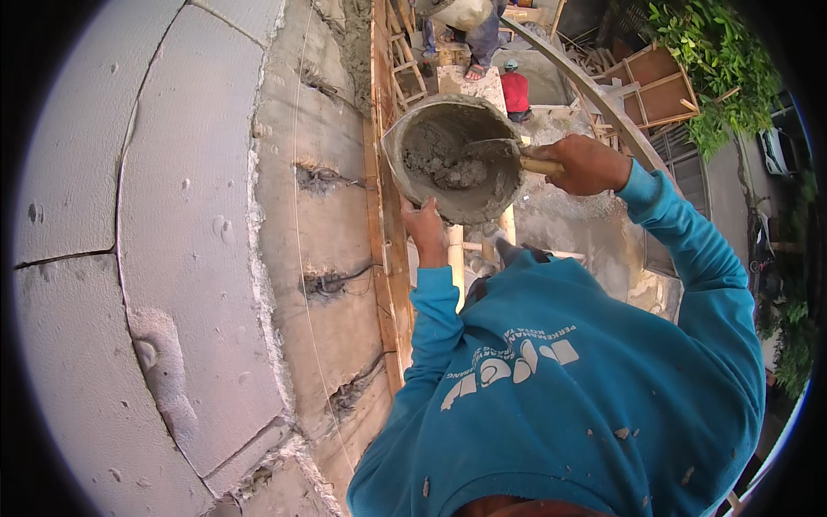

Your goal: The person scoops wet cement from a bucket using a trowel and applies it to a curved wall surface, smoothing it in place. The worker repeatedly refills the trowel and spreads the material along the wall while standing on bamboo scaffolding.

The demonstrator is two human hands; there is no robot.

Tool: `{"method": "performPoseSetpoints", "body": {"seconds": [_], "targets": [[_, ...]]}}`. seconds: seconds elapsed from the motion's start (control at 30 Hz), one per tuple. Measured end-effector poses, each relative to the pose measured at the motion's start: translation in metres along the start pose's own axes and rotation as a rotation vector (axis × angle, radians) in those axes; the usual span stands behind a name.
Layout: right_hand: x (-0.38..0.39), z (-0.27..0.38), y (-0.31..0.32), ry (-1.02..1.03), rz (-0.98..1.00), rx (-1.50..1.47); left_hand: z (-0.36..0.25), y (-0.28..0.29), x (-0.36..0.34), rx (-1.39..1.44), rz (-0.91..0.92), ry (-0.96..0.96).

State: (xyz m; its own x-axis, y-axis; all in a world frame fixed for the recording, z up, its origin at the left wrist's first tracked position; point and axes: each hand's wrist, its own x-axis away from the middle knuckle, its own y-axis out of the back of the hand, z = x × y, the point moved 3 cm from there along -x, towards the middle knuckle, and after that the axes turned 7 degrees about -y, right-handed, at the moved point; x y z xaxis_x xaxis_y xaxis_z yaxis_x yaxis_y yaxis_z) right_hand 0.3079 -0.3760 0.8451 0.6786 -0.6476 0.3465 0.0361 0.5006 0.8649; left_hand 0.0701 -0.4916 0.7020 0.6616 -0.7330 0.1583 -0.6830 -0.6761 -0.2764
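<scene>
Head view: the left hand (pixel 426 231) grasps the near rim of a bucket (pixel 487 204) containing wet grey mortar (pixel 448 172), while the right hand (pixel 587 165) is clenched around the wooden handle of a trowel (pixel 538 164), its blade inside. The bucket is just beside a long wooden board (pixel 376 207), right of the block wall (pixel 198 215).

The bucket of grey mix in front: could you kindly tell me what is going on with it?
The person's left hand holds the bucket at its near rim. The right hand grips a trowel by its handle, the blade reaching into the grey mix. A pale block wall is on the left.
</scene>
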Motion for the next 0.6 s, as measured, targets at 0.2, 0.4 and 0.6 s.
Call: {"method": "performPoseSetpoints", "body": {"seconds": [0.2, 0.4, 0.6], "targets": [[-0.026, 0.037, -0.012, -0.041, -0.257, 0.043, 0.003, -0.005, -0.011, -0.174, 0.189, -0.056], [-0.005, 0.048, -0.056, 0.068, -0.016, 0.107, -0.001, 0.008, -0.024, -0.34, 0.184, -0.056], [-0.006, 0.025, -0.038, 0.048, -0.305, 0.114, 0.003, 0.01, -0.02, -0.238, 0.137, -0.167]]}}
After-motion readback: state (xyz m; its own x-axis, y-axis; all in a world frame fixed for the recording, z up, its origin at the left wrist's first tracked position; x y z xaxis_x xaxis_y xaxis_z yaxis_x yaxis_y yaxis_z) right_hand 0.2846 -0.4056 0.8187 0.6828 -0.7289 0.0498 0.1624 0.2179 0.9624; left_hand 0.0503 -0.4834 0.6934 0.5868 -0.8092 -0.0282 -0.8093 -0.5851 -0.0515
